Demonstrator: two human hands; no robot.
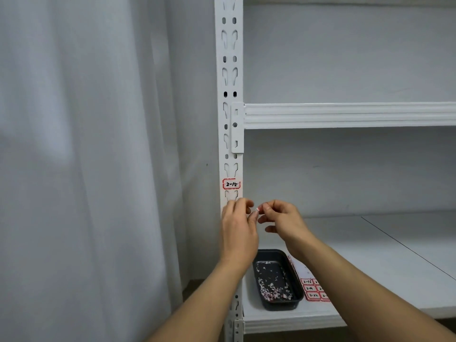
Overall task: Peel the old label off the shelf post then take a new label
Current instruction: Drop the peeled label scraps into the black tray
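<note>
Both hands up at the post (229, 119), just below the label (231, 184) marked 2-15. Right hand (281, 222) pinches a tiny scrap (258, 209) btw thumb & finger; left hand (238, 228) fingertips touch it too. Tray (276, 280) w/ scraps & label sheet (311, 288) sit at shelf (394, 255) front-left corner.

Shelf post (229, 99) seen as white painted metal, smooth, matt. Shelf board (370, 262) likewise smooth white. Label (231, 184) judged paper, red-edged. Tray (296, 296) dark, slightly glossy plastic, paper scraps inside. Curtain (86, 144) pale, soft cloth.
</note>
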